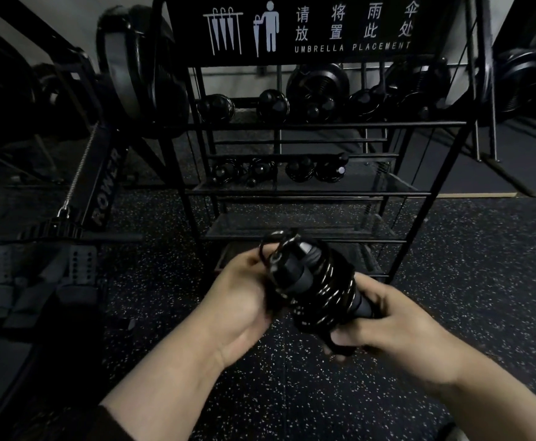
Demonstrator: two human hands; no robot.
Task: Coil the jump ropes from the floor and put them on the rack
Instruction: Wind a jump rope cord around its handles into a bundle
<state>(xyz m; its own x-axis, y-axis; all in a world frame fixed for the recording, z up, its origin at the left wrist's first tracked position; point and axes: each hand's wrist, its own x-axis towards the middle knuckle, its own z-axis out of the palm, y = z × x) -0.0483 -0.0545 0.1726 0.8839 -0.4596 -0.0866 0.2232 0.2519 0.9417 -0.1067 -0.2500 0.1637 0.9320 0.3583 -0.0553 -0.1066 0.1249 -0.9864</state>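
Here, beside the rowing machine (101,192), the left hand (244,294) pinches a loose loop of the black jump rope (317,281), whose cord is wound around its handles, while the right hand (397,329) curls round the lower handle, just before the black wire rack (308,192).

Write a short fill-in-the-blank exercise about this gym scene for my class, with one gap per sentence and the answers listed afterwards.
1. Both hands hold a coiled jump ____.
2. The sign atop the black rack reads "____ PLACEMENT".
3. The right hand grips the bundle's ____ end.
4. The left hand holds its ____ end.

Answers: rope; UMBRELLA; lower; upper
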